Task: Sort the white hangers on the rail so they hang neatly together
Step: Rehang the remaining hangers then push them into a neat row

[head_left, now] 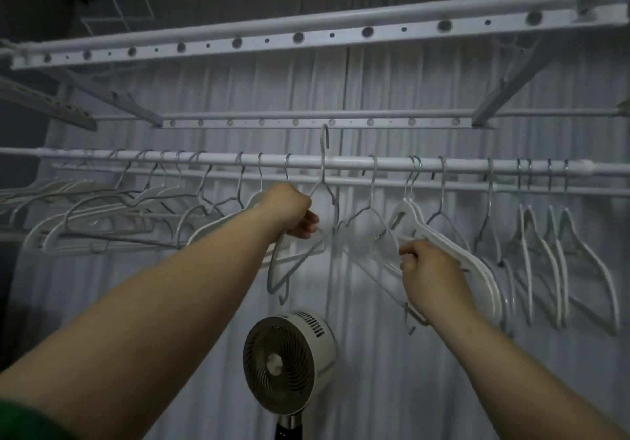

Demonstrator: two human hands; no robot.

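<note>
A white rail (pixel 341 162) runs across the view with several white hangers spread along it. My left hand (pixel 289 211) grips a thin wire hanger (pixel 323 184) whose hook stands above the rail, lifted off it. My right hand (pixel 426 269) is closed on the lower bar of a thin hanger (pixel 371 214) hooked on the rail, next to two thick white hangers (pixel 453 245). A bunch of white hangers (pixel 102 211) hangs tilted at the left. More thin hangers (pixel 559 255) hang at the right.
A round white fan (pixel 283 361) on a dark stand sits below my hands, in front of a pale curtain (pixel 375 371). Above, perforated white bars (pixel 306 36) of a drying rack cross the view, with a second bar (pixel 306 122) behind.
</note>
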